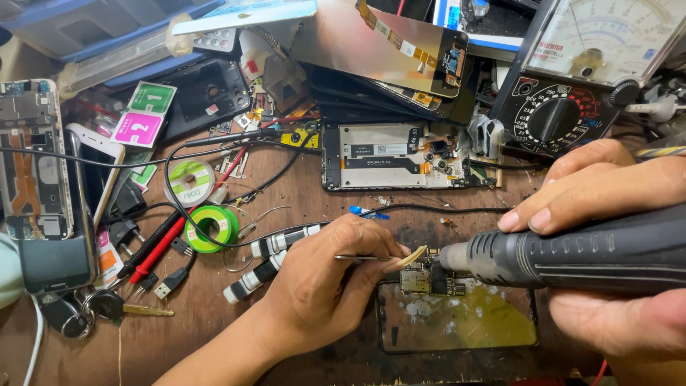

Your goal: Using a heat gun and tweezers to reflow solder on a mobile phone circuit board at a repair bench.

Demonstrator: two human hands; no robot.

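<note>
My left hand [325, 282] pinches thin metal tweezers [371, 257], and their tips reach a small phone circuit board [427, 279]. The board lies on the top edge of a dark glass plate [457, 325] smeared with yellowish residue. My right hand [607, 264] grips the black handle of a hot air gun [572, 254]. Its grey metal nozzle [457, 256] points left, just above the board and close to the tweezer tips.
An opened phone frame [400, 157] lies behind the board, with an analog multimeter [579, 78] at the back right. Solder reels [211, 227], red and black probes [153, 250], a stripped phone [32, 161], keys [107, 306] and cables crowd the wooden bench's left side.
</note>
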